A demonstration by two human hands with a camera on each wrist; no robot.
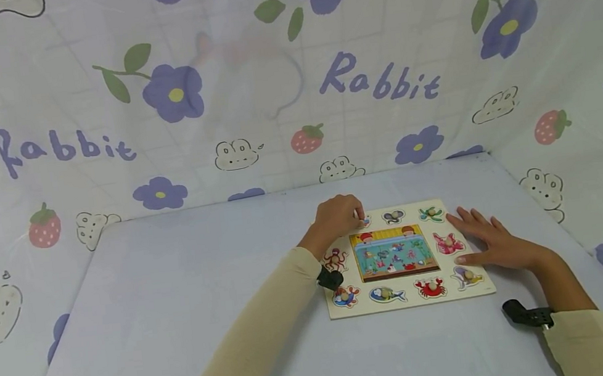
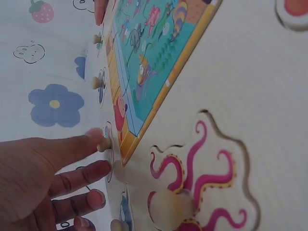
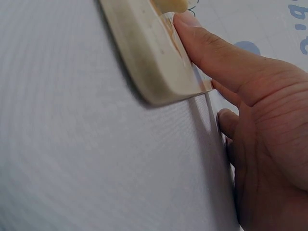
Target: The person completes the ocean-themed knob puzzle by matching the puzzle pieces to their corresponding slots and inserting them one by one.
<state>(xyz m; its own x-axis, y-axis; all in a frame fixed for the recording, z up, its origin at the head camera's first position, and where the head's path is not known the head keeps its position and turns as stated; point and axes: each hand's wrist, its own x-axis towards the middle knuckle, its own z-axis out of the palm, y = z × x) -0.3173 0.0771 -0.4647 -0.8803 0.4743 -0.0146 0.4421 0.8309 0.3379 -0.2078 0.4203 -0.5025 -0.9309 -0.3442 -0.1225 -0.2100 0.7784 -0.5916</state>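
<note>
A pale wooden peg puzzle board (image 1: 366, 308) lies flat on the table, with sea-animal pieces around a central aquarium picture (image 1: 396, 253). My left hand (image 1: 338, 218) reaches over its far left corner. There the fingertips pinch the small wooden knob (image 2: 103, 145) of a puzzle piece that appears to sit in its slot; the piece is mostly hidden. Near that hand is the pink octopus piece (image 2: 211, 183). My right hand (image 1: 500, 246) rests spread along the board's right side, its thumb (image 3: 192, 36) on the board near the near right corner.
The table (image 1: 179, 289) has a pale cover and stretches left of the board. Behind it and at the sides hangs a white curtain (image 1: 258, 106) printed with flowers, strawberries and rabbits. A black wrist device (image 1: 525, 314) sits on the right wrist.
</note>
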